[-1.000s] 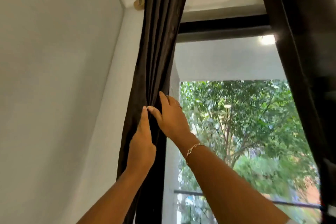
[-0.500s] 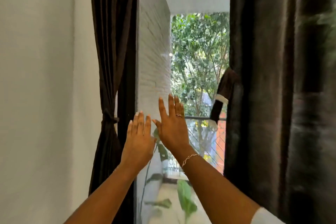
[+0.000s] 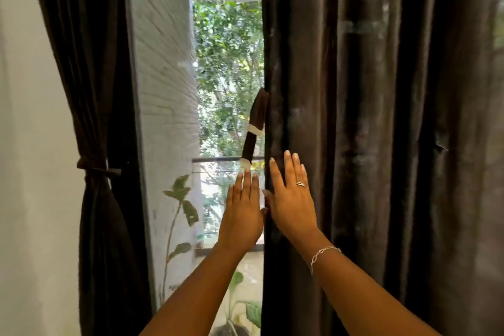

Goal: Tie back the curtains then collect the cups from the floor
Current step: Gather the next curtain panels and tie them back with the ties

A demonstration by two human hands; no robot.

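The dark brown left curtain point(image 3: 90, 117) hangs at the left, gathered at mid height by a tie-back point(image 3: 94, 168). The right curtain point(image 3: 368, 131) hangs loose and fills the right half of the view. A brown tie-back strap with white ends point(image 3: 253, 129) dangles from its inner edge. My right hand point(image 3: 290, 196) lies flat and open against that inner edge, just below the strap. My left hand point(image 3: 242, 213) is open beside it, in front of the glass, holding nothing. No cups are in view.
Between the curtains is a window point(image 3: 226, 76) onto trees, a white brick wall point(image 3: 163, 90) and a balcony rail point(image 3: 218, 159). A leafy plant point(image 3: 181, 199) stands outside. A plain white room wall point(image 3: 30, 144) is at far left.
The view swung from the tied left curtain down and right to the loose right curtain. Both hands left the left curtain and moved right; my right hand now rests on the right curtain's edge.
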